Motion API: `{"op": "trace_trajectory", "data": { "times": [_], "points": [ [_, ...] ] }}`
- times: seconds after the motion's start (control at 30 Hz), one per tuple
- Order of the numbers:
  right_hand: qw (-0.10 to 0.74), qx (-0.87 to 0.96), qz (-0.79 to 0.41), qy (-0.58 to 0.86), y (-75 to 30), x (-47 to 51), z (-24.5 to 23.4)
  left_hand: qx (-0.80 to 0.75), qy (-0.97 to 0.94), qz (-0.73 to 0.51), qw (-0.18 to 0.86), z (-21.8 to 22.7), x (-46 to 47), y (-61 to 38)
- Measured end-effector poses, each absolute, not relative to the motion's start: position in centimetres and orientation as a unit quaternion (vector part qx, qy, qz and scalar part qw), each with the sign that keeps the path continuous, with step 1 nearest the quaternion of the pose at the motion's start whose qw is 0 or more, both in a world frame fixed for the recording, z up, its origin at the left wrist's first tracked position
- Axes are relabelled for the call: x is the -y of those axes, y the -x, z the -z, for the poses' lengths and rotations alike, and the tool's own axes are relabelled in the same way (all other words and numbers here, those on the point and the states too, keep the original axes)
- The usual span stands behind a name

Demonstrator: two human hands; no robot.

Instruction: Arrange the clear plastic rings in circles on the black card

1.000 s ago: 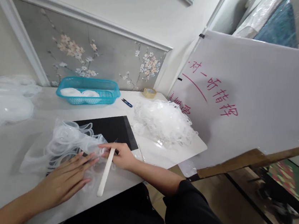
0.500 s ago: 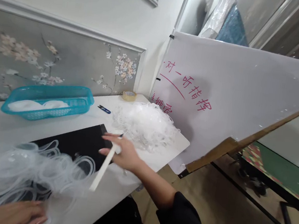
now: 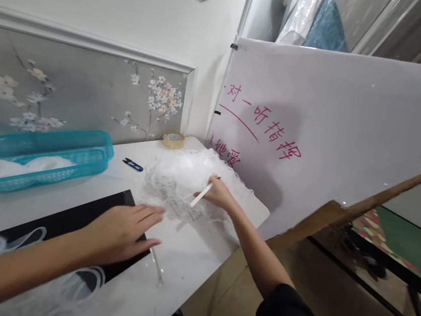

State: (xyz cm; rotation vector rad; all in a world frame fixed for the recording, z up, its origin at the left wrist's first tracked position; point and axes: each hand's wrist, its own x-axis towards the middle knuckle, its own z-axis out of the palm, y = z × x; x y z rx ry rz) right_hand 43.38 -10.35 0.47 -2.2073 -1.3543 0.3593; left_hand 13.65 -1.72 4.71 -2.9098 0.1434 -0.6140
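Observation:
My right hand (image 3: 219, 193) is closed around a slim white stick with a dark tip (image 3: 201, 195). It reaches into a heap of clear, thin plastic rings (image 3: 171, 171) on the table's far corner; whether its fingertips also pinch rings is hidden. Over the edge of a black board (image 3: 71, 213) my left hand (image 3: 132, 230) stretches out, slightly blurred, fingers extended and thumb apart. Just below that thumb is a narrow clear strip (image 3: 158, 268); I cannot tell whether they touch. More loose translucent rings (image 3: 81, 288) lie on and beside the board, partly behind my left forearm.
A blue plastic basket (image 3: 91, 165) with white round pieces stands along the wall. Small thread snips (image 3: 132, 164) and a tape roll (image 3: 173, 139) lie behind the heap. A large white board with red writing (image 3: 332, 121) borders the table's right side.
My right hand has moved right and away from me, from the black board to the heap, still with the stick. My left hand has left the near rings and come forward and right.

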Motion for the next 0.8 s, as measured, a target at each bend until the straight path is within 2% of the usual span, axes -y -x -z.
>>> {"op": "trace_trajectory", "data": {
  "times": [0.13, 0.2, 0.27, 0.4, 0.5, 0.57, 0.73, 0.8],
  "points": [
    [0.374, 0.526, -0.173, 0.744, -48.2, 13.6, -2.3, -0.149, 0.969, 0.126, 0.149, -2.8, -0.5, -22.5],
    [0.389, 0.497, -0.15, 0.761, -50.7, 15.3, -2.5, -0.163, 0.966, 0.111, 0.169, -1.5, -1.4, -24.9],
    [0.345, 0.472, -0.127, 0.801, -52.2, 16.4, -2.0, -0.158, 0.964, 0.107, 0.187, -0.8, -2.1, -26.3],
    [0.189, 0.509, -0.163, 0.824, -51.7, 16.7, 0.5, -0.133, 0.966, 0.108, 0.194, -1.0, -2.9, -28.1],
    [0.156, 0.544, -0.131, 0.814, -49.3, 16.2, 1.9, -0.095, 0.976, 0.098, 0.169, -1.7, -3.4, -29.2],
    [0.185, 0.559, -0.124, 0.799, -47.6, 15.7, 2.0, -0.056, 0.981, 0.101, 0.157, -2.3, -3.7, -29.8],
    [0.32, 0.567, -0.128, 0.748, -45.0, 13.2, 0.8, 0.086, 0.979, 0.138, 0.126, -4.6, -4.6, -30.7],
    [0.344, 0.567, -0.116, 0.739, -44.2, 11.8, 0.5, 0.147, 0.973, 0.144, 0.101, -4.9, -4.7, -30.9]
  ]
}}
